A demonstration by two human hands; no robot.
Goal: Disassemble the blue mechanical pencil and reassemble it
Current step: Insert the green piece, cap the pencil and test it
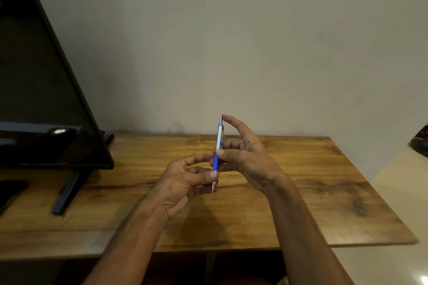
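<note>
The blue mechanical pencil (218, 143) stands almost upright above the middle of the wooden table, metal tip down. Its upper barrel is silver with a clip, its lower grip blue. My left hand (183, 183) pinches the lower blue grip between thumb and fingers, just above the tip. My right hand (243, 152) holds the barrel at its middle with the thumb and bent fingers, and its index finger rests on the top cap. The pencil appears whole, with no loose parts in view.
The wooden table (312, 192) spreads under both hands, against a plain wall. A dark flat screen (39, 90) on a stand (67, 192) fills the left side. A dark object (420, 143) sits at the right edge, beyond the table.
</note>
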